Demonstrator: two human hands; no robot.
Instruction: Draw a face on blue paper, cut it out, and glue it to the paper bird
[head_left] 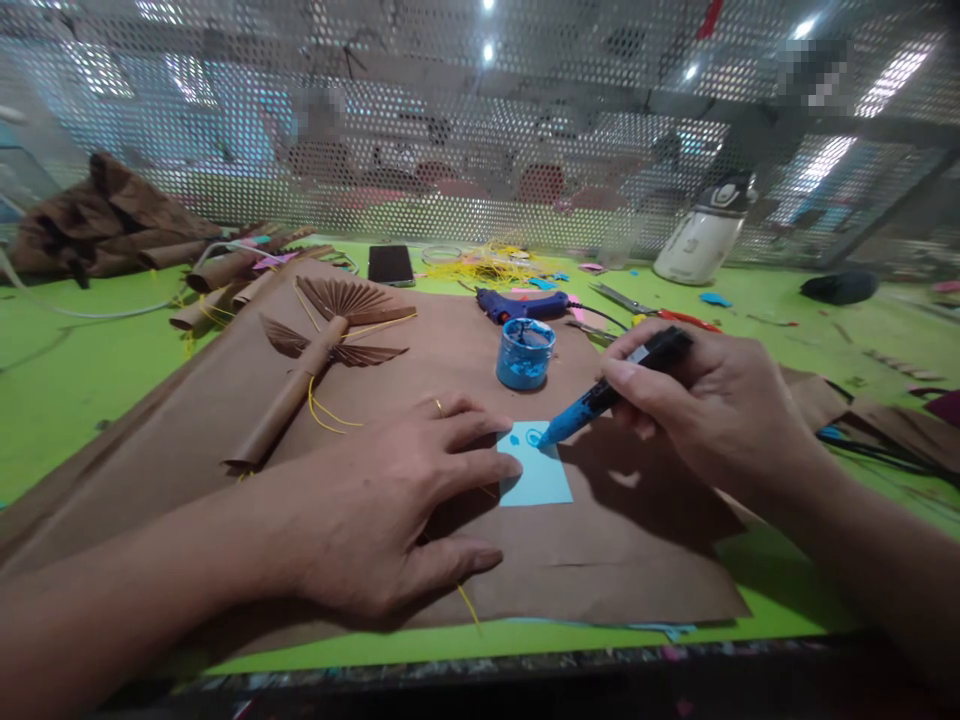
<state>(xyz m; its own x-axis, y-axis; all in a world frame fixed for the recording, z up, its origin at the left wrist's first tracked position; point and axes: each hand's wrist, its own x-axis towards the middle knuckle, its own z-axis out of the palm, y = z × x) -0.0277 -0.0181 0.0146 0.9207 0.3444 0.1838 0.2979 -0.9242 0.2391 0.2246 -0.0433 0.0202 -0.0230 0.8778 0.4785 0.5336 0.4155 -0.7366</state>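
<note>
A light-blue square of paper [536, 482] lies on brown paper [630, 560] and carries a filled blue spot and a blue ring. My left hand [390, 490] rests flat with fingers spread, its fingertips touching the square's left edge. In my right hand [690, 400] is a black marker [600, 402], its lower part coated in blue, with the tip at the ring. Just beyond the square stands a small blue-smeared paint pot [525, 355]. To the left lies a brown paper tube [289, 400] with pleated paper fans and yellow string.
A blue glue gun [521, 305] lies behind the pot, with orange-handled scissors [675, 318] to its right. Farther back are a phone [391, 264], yellow strands [487, 265] and a white bottle [701, 235]. Paper tubes [217, 270] lie at left. A perforated metal screen [450, 120] rises behind.
</note>
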